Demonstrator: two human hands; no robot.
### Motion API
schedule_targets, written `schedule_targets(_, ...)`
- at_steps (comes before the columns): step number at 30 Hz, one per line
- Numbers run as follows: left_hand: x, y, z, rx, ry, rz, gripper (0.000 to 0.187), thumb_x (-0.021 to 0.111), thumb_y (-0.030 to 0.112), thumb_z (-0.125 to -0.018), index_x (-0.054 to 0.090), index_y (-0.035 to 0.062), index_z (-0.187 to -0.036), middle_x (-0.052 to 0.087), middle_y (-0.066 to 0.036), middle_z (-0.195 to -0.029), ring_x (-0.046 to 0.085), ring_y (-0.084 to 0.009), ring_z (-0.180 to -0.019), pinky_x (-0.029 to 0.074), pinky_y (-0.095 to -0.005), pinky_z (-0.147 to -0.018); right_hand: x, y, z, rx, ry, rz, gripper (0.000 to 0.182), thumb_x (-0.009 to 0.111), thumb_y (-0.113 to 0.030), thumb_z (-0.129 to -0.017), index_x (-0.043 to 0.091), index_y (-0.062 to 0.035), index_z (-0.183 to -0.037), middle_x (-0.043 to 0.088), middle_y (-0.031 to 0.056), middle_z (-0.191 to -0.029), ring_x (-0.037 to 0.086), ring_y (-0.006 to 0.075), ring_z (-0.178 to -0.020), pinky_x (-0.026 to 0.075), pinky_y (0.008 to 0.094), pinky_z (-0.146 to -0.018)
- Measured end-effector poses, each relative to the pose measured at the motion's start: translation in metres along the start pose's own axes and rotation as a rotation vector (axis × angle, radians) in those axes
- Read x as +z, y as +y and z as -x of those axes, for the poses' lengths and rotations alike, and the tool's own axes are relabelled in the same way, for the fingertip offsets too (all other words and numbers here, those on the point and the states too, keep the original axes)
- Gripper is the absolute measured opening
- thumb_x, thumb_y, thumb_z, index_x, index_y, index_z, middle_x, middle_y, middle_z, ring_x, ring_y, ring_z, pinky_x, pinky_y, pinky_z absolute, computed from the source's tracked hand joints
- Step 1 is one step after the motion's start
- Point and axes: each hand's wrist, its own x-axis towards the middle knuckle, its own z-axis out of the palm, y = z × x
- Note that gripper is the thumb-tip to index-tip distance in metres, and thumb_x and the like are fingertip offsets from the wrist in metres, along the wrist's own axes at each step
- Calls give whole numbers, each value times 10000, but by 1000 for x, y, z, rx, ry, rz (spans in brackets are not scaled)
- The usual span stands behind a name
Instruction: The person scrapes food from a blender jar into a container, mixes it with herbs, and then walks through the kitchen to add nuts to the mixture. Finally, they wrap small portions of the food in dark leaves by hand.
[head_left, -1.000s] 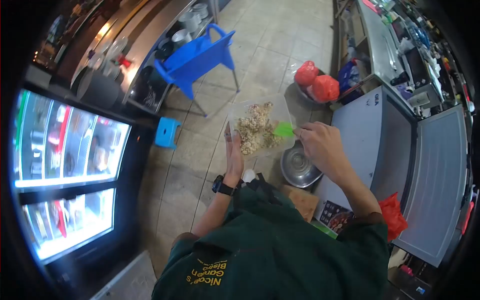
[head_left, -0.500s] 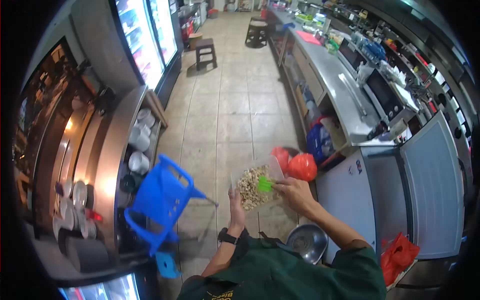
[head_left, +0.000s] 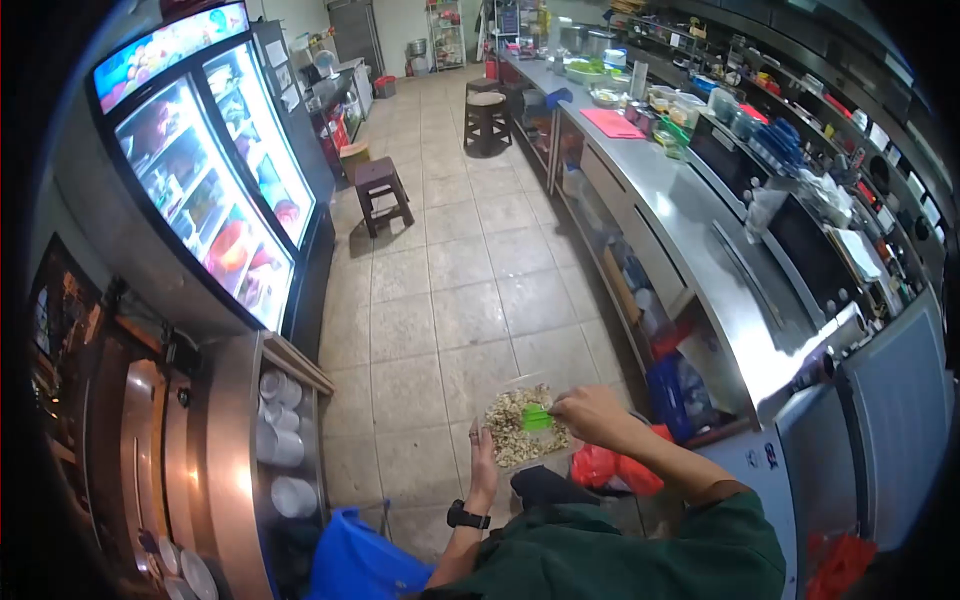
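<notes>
Below my chest is a clear plastic container (head_left: 517, 464) with pale, chopped pieces of food (head_left: 508, 420) in it. My left hand (head_left: 482, 462) holds its left side, fingers pointing upward along the wall; a dark watch is on that wrist. In my right hand (head_left: 590, 415) is a bright green scoop (head_left: 537, 416), gripped by the handle end, with its broad head down among the pieces. The fingertips of the right hand are partly hidden. Beneath the right forearm are red plastic bags (head_left: 610, 467).
A blue chair (head_left: 360, 560) stands close on my left, beside a shelf with white cups (head_left: 285, 445). To the right run a steel counter (head_left: 690, 225) and a white chest freezer (head_left: 755, 480). Stools (head_left: 382, 190) and a lit glass-door fridge (head_left: 190, 190) are ahead.
The view has tilted up, so the fridge and aisle show more and the chair sits lower. Both hands keep hold of the container and scoop; the scoop's head stays in the pieces.
</notes>
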Motion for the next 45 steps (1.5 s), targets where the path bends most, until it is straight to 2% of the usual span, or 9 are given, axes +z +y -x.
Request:
schedule_targets(9, -15, 104, -223, -93, -35, 398, 576, 395, 410, -1063, 325, 49, -1506, 456, -96, -1447, 466, -204, -1297, 429, -361, -1036, -145, 65, -263, -309, -12, -15, 366, 697, -349, -863, 695, -158, -1176, 628, 64, -1230, 544, 265, -1197, 424, 421, -945)
schedule_targets(17, -27, 159, -492, -93, -25, 109, 642, 368, 488, -1049, 338, 31, -1498, 462, -111, -1461, 457, -235, -1329, 364, -373, -1109, -287, 82, -516, -960, -134, -280, 203, 679, -201, -754, 587, -30, -814, 578, 100, -784, 627, 265, -830, 488, 334, -693)
schedule_targets(23, 11, 218, -705, -34, -71, 28, 635, 384, 450, -1057, 314, 4, -1504, 435, -111, -1481, 407, -228, -1366, 317, -363, -1138, -310, 119, -664, -901, 29, -508, 168, 642, -89, -739, 629, 18, -610, 525, 115, -524, 473, 234, -454, 398, 368, -480)
schedule_targets(28, 40, 252, -846, -131, -157, 35, 653, 401, 450, -1052, 303, -3, -1511, 394, -118, -1510, 375, -229, -1390, 250, -356, -1174, -348, 232, -758, -672, 181, -10, 112, 658, -123, -738, 616, -20, -747, 491, 55, -633, 514, 186, -607, 415, 323, -561)
schedule_targets(30, 56, 263, -899, -184, -201, 142, 665, 384, 515, -1038, 352, 28, -1491, 507, -109, -1428, 520, -248, -1276, 409, -381, -1084, -351, 286, -787, -579, 275, 246, 140, 666, -140, -738, 609, -38, -816, 474, 25, -687, 534, 162, -683, 424, 301, -602)
schedule_targets(31, 48, 235, -933, -209, -34, 134, 665, 401, 470, -1045, 323, -4, -1505, 398, -128, -1511, 371, -233, -1392, 280, -360, -1164, -353, 316, -803, -553, 343, 376, 164, 670, -148, -738, 606, -48, -850, 465, 10, -714, 544, 150, -722, 428, 290, -622)
schedule_targets(37, 108, 272, -1088, -98, -67, 212, 679, 379, 500, -1042, 325, 7, -1506, 406, -90, -1517, 405, -226, -1375, 298, -371, -1160, -269, 592, -893, -108, -5, -290, 350, 717, -175, -830, 696, -124, -1176, 717, 115, -937, 690, 225, -814, 519, 343, -681)
schedule_targets(41, 123, 291, -1191, -62, -26, 134, 646, 354, 524, -1042, 370, 57, -1488, 507, -111, -1429, 499, -273, -1295, 389, -422, -1102, -181, 746, -946, 578, 288, -610, 250, 662, -214, -884, 732, -64, -1072, 708, 208, -885, 693, 341, -824, 543, 398, -734)
schedule_targets(45, 186, 327, -1287, -50, -14, 97, 635, 362, 503, -1045, 356, 50, -1490, 493, -109, -1435, 498, -277, -1293, 394, -430, -1102, -139, 841, -998, 614, 265, -667, 284, 688, -214, -862, 726, -56, -1095, 730, 165, -925, 693, 309, -802, 540, 386, -735)
